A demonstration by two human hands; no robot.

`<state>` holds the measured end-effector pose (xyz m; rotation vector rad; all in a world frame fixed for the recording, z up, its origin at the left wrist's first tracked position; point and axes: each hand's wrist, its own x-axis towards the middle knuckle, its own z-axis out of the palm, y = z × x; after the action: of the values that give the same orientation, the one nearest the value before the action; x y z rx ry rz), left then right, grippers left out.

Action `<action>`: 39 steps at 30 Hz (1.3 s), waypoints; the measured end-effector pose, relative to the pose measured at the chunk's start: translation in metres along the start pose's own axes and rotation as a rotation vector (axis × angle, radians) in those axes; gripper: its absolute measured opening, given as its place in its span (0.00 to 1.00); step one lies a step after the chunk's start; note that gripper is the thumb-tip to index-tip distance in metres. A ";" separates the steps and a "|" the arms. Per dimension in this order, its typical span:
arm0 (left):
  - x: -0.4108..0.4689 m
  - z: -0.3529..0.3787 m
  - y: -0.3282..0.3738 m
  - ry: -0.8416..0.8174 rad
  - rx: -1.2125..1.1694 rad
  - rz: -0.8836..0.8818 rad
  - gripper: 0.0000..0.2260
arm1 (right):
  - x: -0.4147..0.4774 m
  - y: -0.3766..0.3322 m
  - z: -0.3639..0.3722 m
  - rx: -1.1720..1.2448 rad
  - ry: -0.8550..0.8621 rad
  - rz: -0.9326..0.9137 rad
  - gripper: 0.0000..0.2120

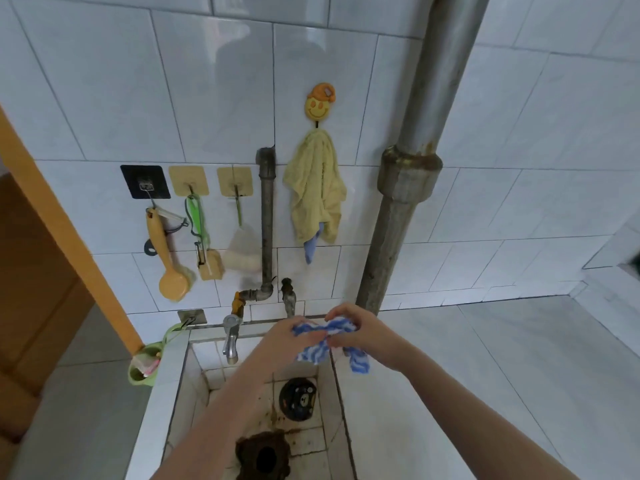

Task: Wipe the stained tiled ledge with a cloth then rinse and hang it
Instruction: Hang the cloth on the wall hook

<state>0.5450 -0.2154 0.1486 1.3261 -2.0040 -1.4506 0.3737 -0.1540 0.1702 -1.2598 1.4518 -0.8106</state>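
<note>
A blue-and-white striped cloth [323,344] is bunched between both my hands above the back right corner of the tiled sink [201,372]. My left hand [284,337] grips its left part. My right hand [360,329] pinches its right part, and a loose end hangs down below it. The grey tiled ledge [467,358] stretches to the right of the sink. A smiley-face wall hook [319,102] above holds a yellow towel [317,188].
Two taps [231,336] [288,296] stick out over the sink's back edge. A brush, a peeler and a scrubber hang on adhesive hooks at left. A thick grey pipe [408,174] runs down to the ledge. The sink floor holds a rusty drain [263,455] and a dark strainer [298,398].
</note>
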 end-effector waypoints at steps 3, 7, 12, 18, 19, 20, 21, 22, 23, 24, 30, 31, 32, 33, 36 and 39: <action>0.011 0.018 0.027 -0.083 -0.066 0.051 0.07 | -0.011 -0.001 -0.038 0.040 0.017 -0.008 0.12; 0.025 0.054 0.074 -0.082 -0.198 0.125 0.11 | -0.024 -0.004 -0.094 -0.093 0.153 -0.049 0.10; 0.047 0.119 0.143 -0.018 -0.278 0.201 0.12 | -0.052 -0.012 -0.185 -0.157 0.190 -0.172 0.11; 0.092 0.167 0.233 0.101 -0.336 0.130 0.11 | -0.070 -0.024 -0.283 -0.191 0.225 -0.247 0.15; 0.097 0.170 0.246 0.113 -0.328 0.134 0.11 | -0.072 -0.027 -0.295 -0.204 0.229 -0.260 0.15; 0.100 0.172 0.258 0.116 -0.312 0.151 0.12 | -0.073 -0.031 -0.306 -0.215 0.232 -0.272 0.15; 0.102 0.173 0.268 0.110 -0.304 0.184 0.12 | -0.074 -0.035 -0.317 -0.223 0.241 -0.285 0.15; 0.104 0.174 0.279 0.102 -0.305 0.221 0.12 | -0.074 -0.040 -0.326 -0.228 0.255 -0.300 0.15; 0.107 0.172 0.288 0.098 -0.308 0.256 0.11 | -0.075 -0.046 -0.335 -0.225 0.267 -0.314 0.16; 0.109 0.169 0.296 0.103 -0.306 0.283 0.10 | -0.075 -0.053 -0.342 -0.214 0.277 -0.328 0.17; 0.125 0.133 0.359 0.280 -0.352 0.418 0.07 | -0.068 -0.117 -0.378 -0.161 0.310 -0.478 0.12; 0.126 0.125 0.372 0.304 -0.355 0.453 0.07 | -0.066 -0.132 -0.382 -0.164 0.328 -0.509 0.11; 0.126 0.116 0.386 0.325 -0.354 0.487 0.07 | -0.064 -0.147 -0.387 -0.166 0.349 -0.538 0.10; 0.125 0.108 0.401 0.346 -0.352 0.523 0.06 | -0.063 -0.163 -0.393 -0.167 0.370 -0.570 0.09; 0.123 0.083 0.448 0.410 -0.321 0.633 0.06 | -0.064 -0.214 -0.412 -0.169 0.423 -0.685 0.08; 0.121 0.064 0.495 0.463 -0.331 0.730 0.04 | -0.064 -0.257 -0.433 -0.171 0.494 -0.788 0.08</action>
<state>0.1973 -0.2565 0.5241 0.6041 -1.5923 -0.9560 0.0308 -0.2040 0.5415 -1.8959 1.4046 -1.6357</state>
